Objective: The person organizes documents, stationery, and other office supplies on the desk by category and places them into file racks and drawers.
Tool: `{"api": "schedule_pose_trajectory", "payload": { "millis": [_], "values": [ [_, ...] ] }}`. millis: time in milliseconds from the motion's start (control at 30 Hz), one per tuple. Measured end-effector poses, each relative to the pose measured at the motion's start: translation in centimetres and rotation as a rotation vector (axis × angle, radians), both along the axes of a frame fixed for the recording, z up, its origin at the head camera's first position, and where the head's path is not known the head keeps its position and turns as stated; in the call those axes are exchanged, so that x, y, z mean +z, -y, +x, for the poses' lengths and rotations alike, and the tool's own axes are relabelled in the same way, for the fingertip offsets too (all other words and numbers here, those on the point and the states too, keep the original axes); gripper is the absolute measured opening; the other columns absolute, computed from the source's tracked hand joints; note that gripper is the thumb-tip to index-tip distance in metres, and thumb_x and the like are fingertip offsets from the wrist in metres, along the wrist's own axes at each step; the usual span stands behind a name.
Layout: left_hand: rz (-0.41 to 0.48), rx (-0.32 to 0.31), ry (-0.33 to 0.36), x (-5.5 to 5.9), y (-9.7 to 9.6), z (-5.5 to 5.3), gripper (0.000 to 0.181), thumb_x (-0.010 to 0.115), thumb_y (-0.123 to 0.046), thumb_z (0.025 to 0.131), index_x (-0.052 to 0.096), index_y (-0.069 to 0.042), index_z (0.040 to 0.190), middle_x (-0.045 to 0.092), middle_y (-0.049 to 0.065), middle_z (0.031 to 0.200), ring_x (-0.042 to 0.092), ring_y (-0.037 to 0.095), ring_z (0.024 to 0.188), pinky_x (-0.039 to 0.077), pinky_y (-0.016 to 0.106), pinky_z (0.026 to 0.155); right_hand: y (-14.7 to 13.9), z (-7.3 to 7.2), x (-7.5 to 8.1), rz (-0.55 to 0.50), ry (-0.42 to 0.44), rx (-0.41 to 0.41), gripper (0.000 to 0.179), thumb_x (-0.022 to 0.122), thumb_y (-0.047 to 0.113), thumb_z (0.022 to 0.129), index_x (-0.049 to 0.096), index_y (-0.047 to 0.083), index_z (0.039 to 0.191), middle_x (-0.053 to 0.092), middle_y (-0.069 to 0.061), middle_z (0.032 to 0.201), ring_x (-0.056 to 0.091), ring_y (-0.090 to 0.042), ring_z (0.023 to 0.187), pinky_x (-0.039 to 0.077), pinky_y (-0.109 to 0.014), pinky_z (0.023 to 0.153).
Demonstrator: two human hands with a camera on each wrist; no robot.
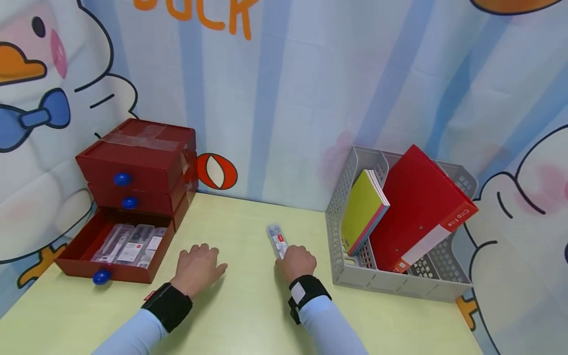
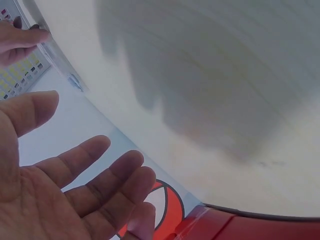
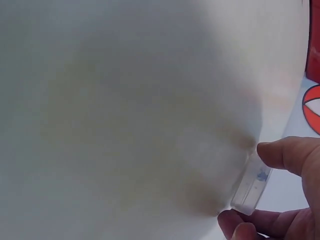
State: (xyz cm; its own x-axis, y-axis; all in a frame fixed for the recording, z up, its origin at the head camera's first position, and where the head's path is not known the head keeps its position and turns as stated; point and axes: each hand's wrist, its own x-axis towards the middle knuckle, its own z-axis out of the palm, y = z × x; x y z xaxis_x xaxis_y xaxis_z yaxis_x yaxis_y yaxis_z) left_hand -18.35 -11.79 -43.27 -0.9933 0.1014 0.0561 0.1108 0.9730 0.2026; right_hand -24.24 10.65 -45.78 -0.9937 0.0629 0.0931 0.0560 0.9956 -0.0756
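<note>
My right hand (image 1: 298, 262) pinches a small clear plastic case (image 1: 277, 240) lying on the table, with a white and red label on top. In the right wrist view the thumb and fingers are on opposite sides of the case (image 3: 250, 187), and something blue shows inside it. To the left, my left hand (image 1: 197, 268) hovers over the table near the drawer, holding nothing. Its fingers are loosely spread and palm visible in the left wrist view. Several similar clear cases (image 1: 130, 249) with white labels lie in the pulled-out bottom drawer (image 1: 128, 275).
The dark red drawer cabinet (image 1: 128, 165) with blue knobs stands at the left; its two upper drawers are closed. At the right, a grey divided basket (image 1: 399, 287) holds a red clip file (image 1: 417, 212) and yellow-green notebooks (image 1: 361, 209). A printed curtain (image 1: 301, 98) hangs behind the table.
</note>
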Motion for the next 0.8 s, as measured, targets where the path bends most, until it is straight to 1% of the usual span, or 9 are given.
{"api": "schedule_pose_trajectory", "payload": {
  "millis": [200, 400, 500, 600, 700, 767, 800],
  "values": [
    [0.010, -0.001, 0.009, 0.0, -0.5, -0.1, 0.041, 0.072, -0.037, 0.089, 0.068, -0.001, 0.109, 0.061, 0.015, 0.091, 0.057, 0.034, 0.086, 0.048, 0.055, 0.079, -0.1, 2.1, 0.2, -0.081, -0.008, -0.005, 0.034, 0.078, 0.034, 0.079, 0.065, 0.003, 0.076, 0.055, -0.005, 0.063, 0.052, -0.019, 0.054, 0.044, -0.035, 0.048],
    [0.042, -0.014, 0.054, 0.0, -1.4, -0.3, 0.045, 0.071, -0.037, 0.090, 0.066, -0.001, 0.116, 0.063, 0.016, 0.098, 0.059, 0.035, 0.089, 0.049, 0.055, 0.082, 0.0, 4.6, 0.6, -0.139, -0.042, -0.004, 0.031, 0.078, 0.029, 0.079, 0.063, 0.001, 0.077, 0.050, -0.005, 0.065, 0.050, -0.020, 0.054, 0.043, -0.036, 0.047],
    [0.054, -0.016, 0.069, -0.1, -1.8, -0.5, 0.045, 0.071, -0.037, 0.091, 0.066, -0.001, 0.117, 0.064, 0.016, 0.100, 0.060, 0.035, 0.090, 0.049, 0.055, 0.082, 0.1, 5.7, 0.9, -0.160, -0.057, 0.008, 0.030, 0.077, 0.027, 0.079, 0.062, 0.001, 0.079, 0.049, -0.006, 0.068, 0.049, -0.020, 0.056, 0.043, -0.037, 0.049],
    [0.079, -0.024, 0.080, -0.2, -2.3, -0.6, 0.045, 0.070, -0.037, 0.091, 0.066, 0.000, 0.117, 0.065, 0.016, 0.101, 0.062, 0.035, 0.092, 0.050, 0.055, 0.082, 0.5, 6.7, 1.0, -0.169, -0.084, 0.037, 0.030, 0.076, 0.028, 0.079, 0.062, 0.001, 0.082, 0.050, -0.006, 0.070, 0.050, -0.019, 0.057, 0.043, -0.037, 0.049],
    [0.114, -0.031, 0.086, -0.3, -3.0, -0.7, 0.044, 0.069, -0.038, 0.092, 0.067, 0.000, 0.115, 0.067, 0.015, 0.100, 0.064, 0.033, 0.091, 0.052, 0.054, 0.081, 1.1, 7.8, 1.1, -0.153, -0.139, 0.093, 0.033, 0.076, 0.031, 0.079, 0.062, 0.002, 0.083, 0.049, -0.004, 0.070, 0.050, -0.017, 0.055, 0.041, -0.035, 0.046],
    [0.149, -0.031, 0.101, -0.3, -3.4, -0.7, 0.045, 0.067, -0.040, 0.093, 0.068, 0.001, 0.113, 0.068, 0.013, 0.098, 0.064, 0.030, 0.087, 0.053, 0.051, 0.079, 1.6, 8.5, 1.2, -0.132, -0.176, 0.132, 0.036, 0.077, 0.035, 0.079, 0.062, 0.003, 0.082, 0.049, -0.003, 0.069, 0.050, -0.016, 0.054, 0.040, -0.033, 0.045],
    [0.173, -0.024, 0.115, -0.3, -3.6, -0.8, 0.045, 0.065, -0.042, 0.094, 0.068, 0.000, 0.111, 0.067, 0.012, 0.093, 0.062, 0.027, 0.083, 0.053, 0.048, 0.076, 1.9, 8.8, 1.3, -0.114, -0.194, 0.151, 0.038, 0.078, 0.037, 0.079, 0.062, 0.003, 0.082, 0.049, -0.003, 0.069, 0.050, -0.016, 0.053, 0.039, -0.033, 0.044]
  ]
}}
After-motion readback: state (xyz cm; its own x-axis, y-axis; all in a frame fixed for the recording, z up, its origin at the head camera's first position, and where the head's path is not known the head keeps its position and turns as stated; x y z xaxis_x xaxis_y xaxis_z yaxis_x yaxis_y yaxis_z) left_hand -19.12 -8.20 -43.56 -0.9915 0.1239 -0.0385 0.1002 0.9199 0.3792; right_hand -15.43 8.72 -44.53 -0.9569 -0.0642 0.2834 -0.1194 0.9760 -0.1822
